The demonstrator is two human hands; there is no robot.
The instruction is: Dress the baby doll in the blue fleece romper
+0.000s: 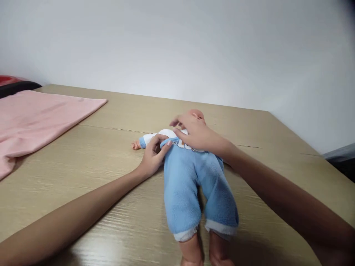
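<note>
A baby doll (195, 113) lies on its back on the table, legs toward me, its head partly behind my right hand. It wears a blue fleecy romper (181, 184) with white cuffs and a white top part. At the romper's left side, my left hand (155, 153) pinches a blue edge of the cloth between thumb and fingers. Above the doll's chest is my right hand (191, 129), fingers apart and slightly curled; I cannot tell whether it touches the cloth. The doll's white sleeve (149, 137) reaches out to the left. Its other arm is hidden.
A pink cloth (47, 118) is spread at the left of the wooden table (119, 207). Behind it sit a black and a red object (11, 80) at the edge. A pale wall (166, 48) closes off the back. Something dark (344, 162) stands beyond the right edge.
</note>
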